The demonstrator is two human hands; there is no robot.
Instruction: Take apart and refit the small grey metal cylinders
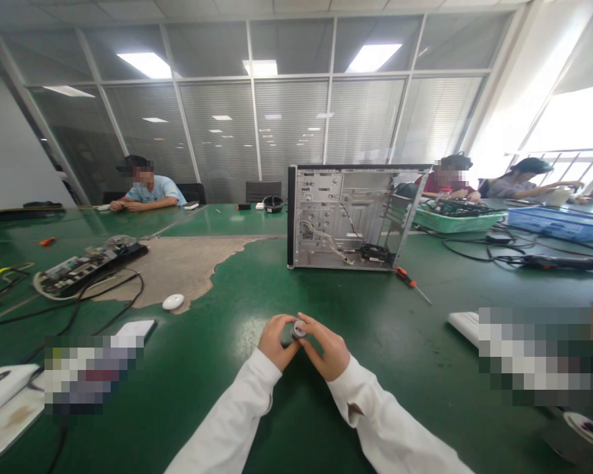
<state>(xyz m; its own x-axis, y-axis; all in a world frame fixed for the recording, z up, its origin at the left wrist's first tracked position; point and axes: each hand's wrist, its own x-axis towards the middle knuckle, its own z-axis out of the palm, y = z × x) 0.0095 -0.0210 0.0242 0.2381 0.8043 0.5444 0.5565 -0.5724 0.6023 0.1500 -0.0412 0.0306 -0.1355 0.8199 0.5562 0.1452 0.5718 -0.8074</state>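
Observation:
Above the green table (242,395), straight in front of me, my left hand (275,342) curls around a small grey cylinder (287,337). Its round, pale end with a darker centre faces to the right and toward me; its exact kind is unclear. The fingers of my right hand (327,347) close on that end, thumb and fingertips touching the rim. Both hands meet at the cylinder, so parts of its body are hidden. Beyond them stands an opened metal computer case (356,217), with cables and a black part inside.
An orange-handled screwdriver (409,279) lies by the case. At left are a stripped circuit assembly (89,263), cables and a white oval object (173,302). A green basket (459,222) and a blue basket (558,224) stand right. Several people sit around the table.

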